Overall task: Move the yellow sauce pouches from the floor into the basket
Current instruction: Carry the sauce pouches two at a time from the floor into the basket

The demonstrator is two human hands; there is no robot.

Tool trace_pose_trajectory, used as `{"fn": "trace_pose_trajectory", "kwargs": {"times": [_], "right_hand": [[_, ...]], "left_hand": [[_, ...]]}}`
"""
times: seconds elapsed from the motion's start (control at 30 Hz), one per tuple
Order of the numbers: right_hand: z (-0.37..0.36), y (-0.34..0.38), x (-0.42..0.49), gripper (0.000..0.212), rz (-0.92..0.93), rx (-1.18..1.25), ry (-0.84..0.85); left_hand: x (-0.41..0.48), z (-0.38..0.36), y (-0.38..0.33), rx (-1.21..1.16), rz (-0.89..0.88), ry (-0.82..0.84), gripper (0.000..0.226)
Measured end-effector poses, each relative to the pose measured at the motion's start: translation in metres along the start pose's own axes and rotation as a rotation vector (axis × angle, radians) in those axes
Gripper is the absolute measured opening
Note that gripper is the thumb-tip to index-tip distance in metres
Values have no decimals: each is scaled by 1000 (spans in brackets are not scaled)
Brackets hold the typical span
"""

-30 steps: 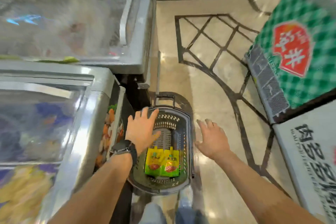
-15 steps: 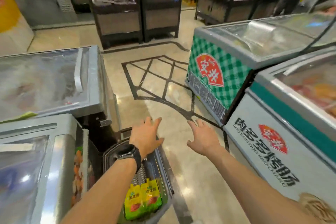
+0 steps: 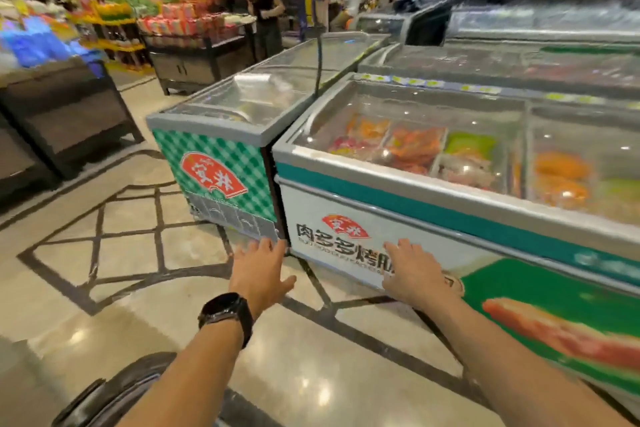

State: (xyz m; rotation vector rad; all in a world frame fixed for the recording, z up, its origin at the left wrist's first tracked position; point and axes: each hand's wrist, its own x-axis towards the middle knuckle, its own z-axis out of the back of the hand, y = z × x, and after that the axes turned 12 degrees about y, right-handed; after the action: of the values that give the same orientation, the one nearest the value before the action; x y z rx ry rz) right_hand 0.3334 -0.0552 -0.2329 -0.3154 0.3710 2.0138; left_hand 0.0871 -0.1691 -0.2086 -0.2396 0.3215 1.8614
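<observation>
Both hands are out in front and hold nothing. The left hand [image 3: 260, 274], with a black watch [image 3: 227, 314] on its wrist, has its fingers [image 3: 266, 248] spread wide. The right hand [image 3: 414, 274] has wide, flat fingers too, in front of the white freezer [image 3: 346, 215] at about 2 o'clock.

No yellow sauce pouches show right now. None lie on the shiny floor [image 3: 104, 253] that I can see. Only a dark curved rim of the basket [image 3: 114, 388] peeks in at about 7 o'clock, under the left arm, and its inside is hidden.

I think a sauce pouch is light, soft and floppy, with smooth, slippery skin. It can bend and slide, and a hard squeeze might burst it. A good hold is a gentle pinch on the flat sealed top edge, or a scoop under the middle.
</observation>
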Motion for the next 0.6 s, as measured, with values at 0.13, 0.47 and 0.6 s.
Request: {"fn": "trace_pose_trajectory", "kwargs": {"times": [0.13, 0.47, 0.6], "right_hand": [[4, -131, -33, 72, -188, 66, -6], [-31, -373, -193, 68, -782, 325, -62], [-52, -420, -246, 63, -999, 411, -88]], "left_hand": [[44, 32, -129, 48, -219, -28, 69], [73, 85, -453, 283, -827, -80, 74], [59, 93, -558, 345, -1090, -111, 73]]}}
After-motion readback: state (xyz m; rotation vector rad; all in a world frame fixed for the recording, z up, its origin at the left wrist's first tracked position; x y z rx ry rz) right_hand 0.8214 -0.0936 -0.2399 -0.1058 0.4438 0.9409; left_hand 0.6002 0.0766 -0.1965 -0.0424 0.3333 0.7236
